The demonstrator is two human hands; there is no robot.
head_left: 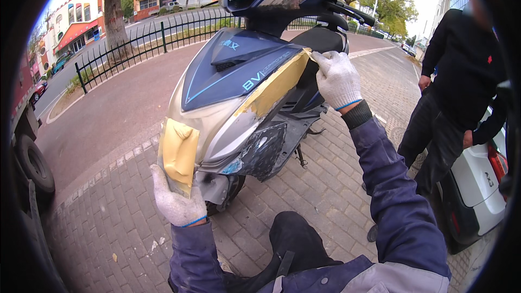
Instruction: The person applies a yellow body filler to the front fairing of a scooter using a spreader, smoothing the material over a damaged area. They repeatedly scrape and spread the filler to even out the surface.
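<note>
A blue and silver scooter [217,70] stands in front of me, its front cover facing me. A band of yellow filler putty [279,84] coats the cover's right-hand side, smeared thinner toward its lower end. My left hand [176,198], in a white knit glove, grips a flat board [161,154] loaded with a thick lump of the same putty, held before the scooter's lower front. At the upper end of the coated band, my gloved right hand [337,78] pinches a small putty-smeared spreader [307,53] against the panel edge; the fingers partly hide it.
A person in dark clothes [461,65] stands at the right beside a white car [477,195]. At the left edge is a large vehicle's wheel [35,163]. A green metal fence [163,38] and a tree trunk [115,13] stand behind. Brick paving [119,228] lies underfoot.
</note>
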